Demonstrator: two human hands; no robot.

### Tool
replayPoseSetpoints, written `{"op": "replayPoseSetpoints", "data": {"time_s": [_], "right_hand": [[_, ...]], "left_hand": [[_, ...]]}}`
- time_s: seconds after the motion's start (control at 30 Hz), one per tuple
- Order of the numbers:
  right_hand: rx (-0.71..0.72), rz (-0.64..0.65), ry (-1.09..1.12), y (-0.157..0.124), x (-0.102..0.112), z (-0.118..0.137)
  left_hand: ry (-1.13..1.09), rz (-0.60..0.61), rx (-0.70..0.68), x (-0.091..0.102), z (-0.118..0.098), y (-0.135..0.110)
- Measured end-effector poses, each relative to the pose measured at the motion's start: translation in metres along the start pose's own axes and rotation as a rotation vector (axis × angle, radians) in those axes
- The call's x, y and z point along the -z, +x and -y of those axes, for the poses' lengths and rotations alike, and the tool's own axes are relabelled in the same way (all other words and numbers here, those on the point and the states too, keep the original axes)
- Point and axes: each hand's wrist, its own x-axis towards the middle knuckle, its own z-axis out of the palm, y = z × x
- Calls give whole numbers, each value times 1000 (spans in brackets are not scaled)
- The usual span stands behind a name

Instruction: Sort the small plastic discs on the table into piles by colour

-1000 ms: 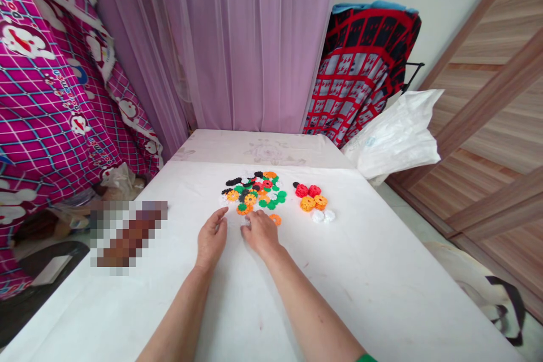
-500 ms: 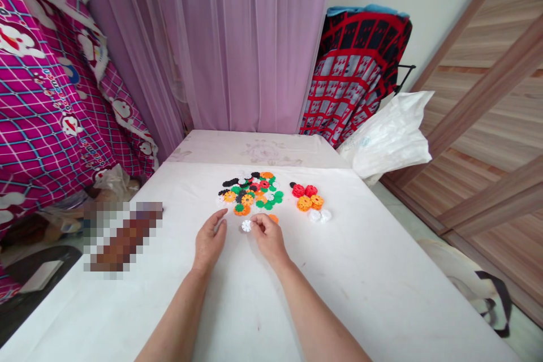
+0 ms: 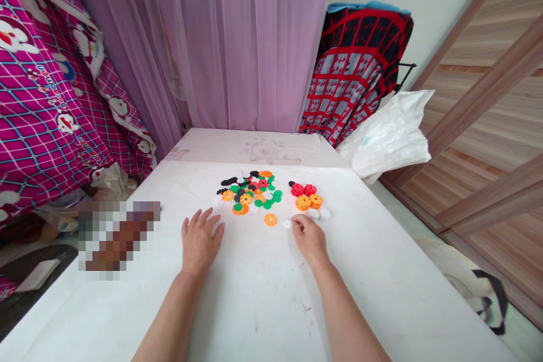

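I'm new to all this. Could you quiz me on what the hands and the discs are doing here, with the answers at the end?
1. Multiple choice: what colour is the notched disc pinched in the right hand?
a) green
b) white
c) black

2. True or false: the left hand is open.

3. Fill in the blank: right of the mixed pile, a row of ____ discs lies between the red discs and the white discs.

Key:
1. b, white
2. True
3. orange
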Motion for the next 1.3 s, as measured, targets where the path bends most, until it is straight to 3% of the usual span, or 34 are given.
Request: {"op": "replayPoseSetpoints", "data": {"time_s": [0.1, 0.23, 0.33, 0.43, 0.7, 0.93, 1.07, 1.3], "right_hand": [[26, 65, -191, -7, 6, 6], [9, 153, -321, -10, 11, 17], [-12, 168, -345, -6, 12, 22], [-7, 133, -346, -3, 8, 24], [33, 10, -286, -5, -1, 13], [-67, -235, -270, 11, 30, -11], [-107, -230, -327, 17, 40, -23], [-131, -199, -368, 18, 36, -25]], "left_hand": [[153, 111, -52, 5, -13, -13], [162, 226, -167, -12, -45, -28], [115, 279, -193, -29, -64, -25], [72, 259, -185, -40, -73, -13], [-11, 115, -216, -45, -60, -14], [-101, 133, -194, -44, -44, -17], [-124, 137, -194, -44, -45, -16], [-142, 135, -188, -44, -44, -17]]}}
